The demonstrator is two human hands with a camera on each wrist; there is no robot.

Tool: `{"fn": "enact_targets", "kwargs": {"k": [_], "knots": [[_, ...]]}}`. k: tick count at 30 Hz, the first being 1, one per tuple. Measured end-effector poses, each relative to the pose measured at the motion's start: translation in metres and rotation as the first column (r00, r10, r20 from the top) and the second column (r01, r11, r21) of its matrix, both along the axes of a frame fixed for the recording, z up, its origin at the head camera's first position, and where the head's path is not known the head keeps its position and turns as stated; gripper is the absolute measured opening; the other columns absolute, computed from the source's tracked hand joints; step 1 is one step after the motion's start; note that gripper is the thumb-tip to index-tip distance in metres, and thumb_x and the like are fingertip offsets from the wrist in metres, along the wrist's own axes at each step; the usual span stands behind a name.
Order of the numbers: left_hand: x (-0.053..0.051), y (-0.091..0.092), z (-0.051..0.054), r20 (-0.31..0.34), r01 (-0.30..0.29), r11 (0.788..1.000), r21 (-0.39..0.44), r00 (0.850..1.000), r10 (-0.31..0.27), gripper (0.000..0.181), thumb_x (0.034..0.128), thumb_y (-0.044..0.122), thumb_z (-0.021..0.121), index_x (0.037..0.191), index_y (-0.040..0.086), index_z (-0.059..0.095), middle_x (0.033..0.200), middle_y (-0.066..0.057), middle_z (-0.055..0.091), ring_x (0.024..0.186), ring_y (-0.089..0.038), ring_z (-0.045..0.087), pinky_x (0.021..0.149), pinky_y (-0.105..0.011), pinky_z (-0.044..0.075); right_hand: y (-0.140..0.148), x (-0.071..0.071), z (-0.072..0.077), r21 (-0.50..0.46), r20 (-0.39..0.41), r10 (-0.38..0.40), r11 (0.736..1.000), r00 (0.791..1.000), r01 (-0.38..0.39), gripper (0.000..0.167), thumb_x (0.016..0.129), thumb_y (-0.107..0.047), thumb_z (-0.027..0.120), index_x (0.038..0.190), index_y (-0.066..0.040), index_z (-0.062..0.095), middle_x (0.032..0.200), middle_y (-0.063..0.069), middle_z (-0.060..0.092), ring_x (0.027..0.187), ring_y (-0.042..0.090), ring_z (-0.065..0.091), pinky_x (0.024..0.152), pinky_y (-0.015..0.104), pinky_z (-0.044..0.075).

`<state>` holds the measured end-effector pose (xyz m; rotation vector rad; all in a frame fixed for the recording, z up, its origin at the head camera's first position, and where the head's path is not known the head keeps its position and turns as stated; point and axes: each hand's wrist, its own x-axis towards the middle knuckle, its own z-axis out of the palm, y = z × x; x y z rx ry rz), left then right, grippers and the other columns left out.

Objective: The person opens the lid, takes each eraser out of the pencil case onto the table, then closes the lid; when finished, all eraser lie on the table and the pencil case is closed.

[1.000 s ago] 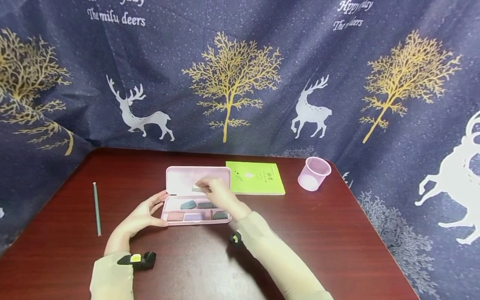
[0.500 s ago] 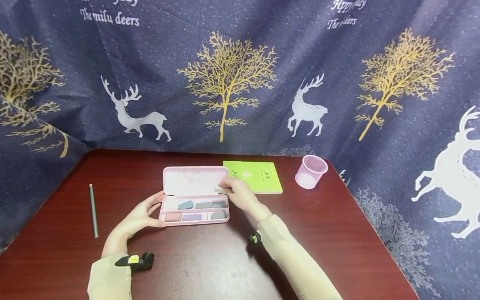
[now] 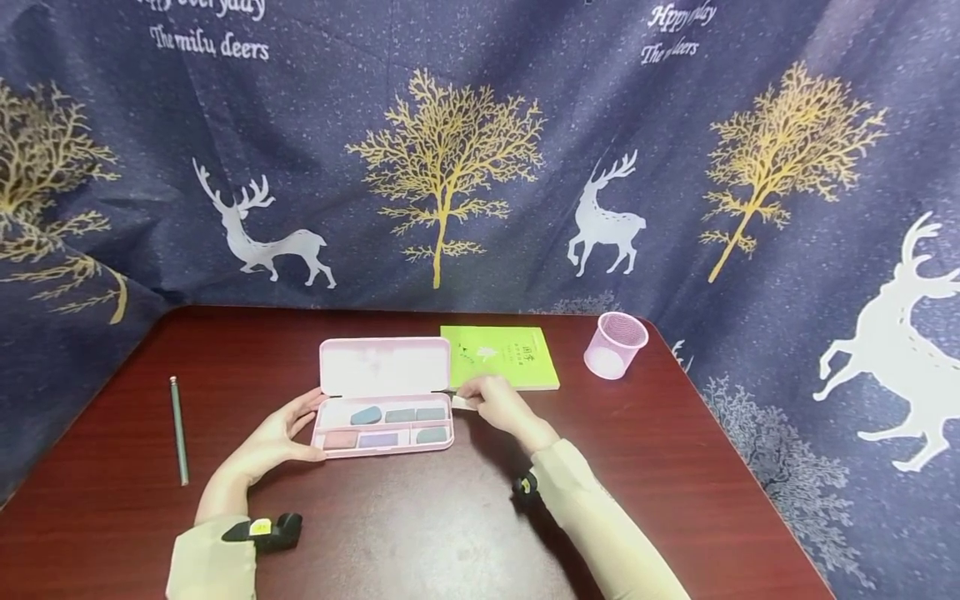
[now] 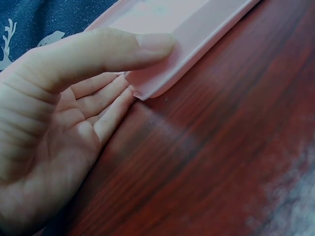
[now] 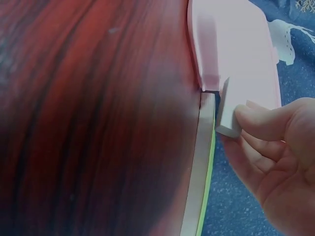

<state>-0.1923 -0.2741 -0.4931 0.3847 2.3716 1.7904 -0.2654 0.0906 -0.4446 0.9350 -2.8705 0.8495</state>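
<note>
An opened pink case [image 3: 383, 451] lies on the table with its lid tilted back; several blocks sit in its two rows, among them a blue rounded one [image 3: 366, 415] and a pinkish one [image 3: 341, 439]. Around the case's left end, my left hand [image 3: 273, 437] holds it between the thumb at the front corner and the fingers behind, also visible in the left wrist view [image 4: 64, 113]. Just off the case's right end, my right hand [image 3: 504, 408] pinches a pale block [image 3: 462, 403]. The right wrist view shows that block [image 5: 229, 110] between thumb and fingers.
A green book [image 3: 510, 357] lies right behind the case's right end. Farther right stands a pink mesh cup [image 3: 616, 346]. On the left lies a green pencil [image 3: 179, 433]. A dark patterned cloth [image 3: 315, 167] hangs behind the brown table [image 3: 637, 467].
My right hand has carried the pale block from above the case rightward past its right end, uncovering the blocks at that side. My left hand keeps its hold on the case.
</note>
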Motion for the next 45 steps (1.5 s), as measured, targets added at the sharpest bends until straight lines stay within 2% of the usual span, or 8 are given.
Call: {"fn": "enact_targets", "kwargs": {"k": [13,24,32,34,39,41,45], "knots": [[0.000,0.001,-0.001,-0.003,0.002,1.000,0.002,1.000,-0.002,0.103,0.0707,0.001,0.081,0.152,-0.007,0.017,0.153,-0.035,0.025,0.139,-0.056,0.024,0.090,-0.006,0.043,0.006,0.001,-0.005,0.082,0.002,0.069,0.994,0.998,-0.069,0.017,0.083,0.008,0.063,0.093,-0.002,0.074,0.091,0.009,0.075,0.091,0.023,0.071,0.084,0.034,0.057],[0.001,0.000,-0.003,0.001,-0.010,1.000,-0.018,1.000,0.010,0.105,0.0700,0.004,0.082,0.152,-0.006,0.018,0.154,-0.034,0.024,0.138,-0.055,0.023,0.091,-0.005,0.042,0.004,0.001,-0.005,0.089,0.021,0.048,0.995,0.999,-0.050,0.011,0.086,0.002,0.066,0.092,-0.004,0.074,0.092,0.008,0.075,0.091,0.022,0.070,0.085,0.035,0.057],[-0.002,0.000,-0.004,-0.022,-0.004,0.999,-0.035,1.000,0.003,0.104,0.0709,0.005,0.082,0.152,-0.006,0.018,0.153,-0.034,0.026,0.137,-0.053,0.025,0.093,-0.004,0.041,0.006,-0.004,-0.009,0.104,0.051,0.040,0.994,0.998,-0.045,0.015,0.082,-0.002,0.073,0.098,-0.005,0.074,0.090,0.006,0.071,0.084,0.018,0.065,0.078,0.031,0.054],[-0.002,0.000,-0.004,-0.023,-0.007,0.999,-0.038,1.000,0.006,0.104,0.0710,0.005,0.082,0.152,-0.006,0.018,0.153,-0.034,0.026,0.137,-0.052,0.027,0.093,-0.004,0.040,0.006,-0.004,-0.010,0.104,0.047,0.048,0.993,0.998,-0.052,0.016,0.082,-0.002,0.074,0.098,-0.004,0.074,0.089,0.007,0.071,0.083,0.018,0.065,0.077,0.030,0.054],[-0.001,-0.001,-0.003,-0.022,-0.013,0.999,-0.030,1.000,0.013,0.103,0.0710,0.006,0.082,0.152,-0.004,0.020,0.153,-0.032,0.027,0.138,-0.030,0.038,0.094,-0.003,0.039,0.006,-0.005,-0.011,0.106,0.048,0.053,0.993,0.997,-0.058,0.015,0.083,-0.003,0.073,0.098,-0.004,0.074,0.090,0.007,0.071,0.083,0.019,0.066,0.077,0.029,0.055],[-0.001,0.000,-0.003,-0.027,-0.011,1.000,-0.024,1.000,0.011,0.102,0.0710,0.005,0.082,0.152,-0.004,0.020,0.153,-0.032,0.028,0.138,-0.030,0.038,0.094,-0.003,0.039,0.006,-0.005,-0.011,0.109,0.051,0.048,0.993,0.998,-0.053,0.015,0.084,-0.003,0.073,0.099,-0.004,0.074,0.091,0.007,0.071,0.084,0.019,0.066,0.077,0.029,0.055],[-0.001,0.000,-0.003,-0.035,0.001,1.000,-0.016,0.999,-0.001,0.103,0.0709,0.003,0.082,0.152,-0.006,0.019,0.152,-0.034,0.027,0.138,-0.047,0.029,0.094,-0.003,0.039,0.007,-0.006,-0.013,0.105,0.056,0.043,0.993,0.997,-0.049,0.015,0.084,-0.003,0.073,0.099,-0.004,0.074,0.093,0.007,0.071,0.084,0.019,0.066,0.078,0.030,0.055]]}}
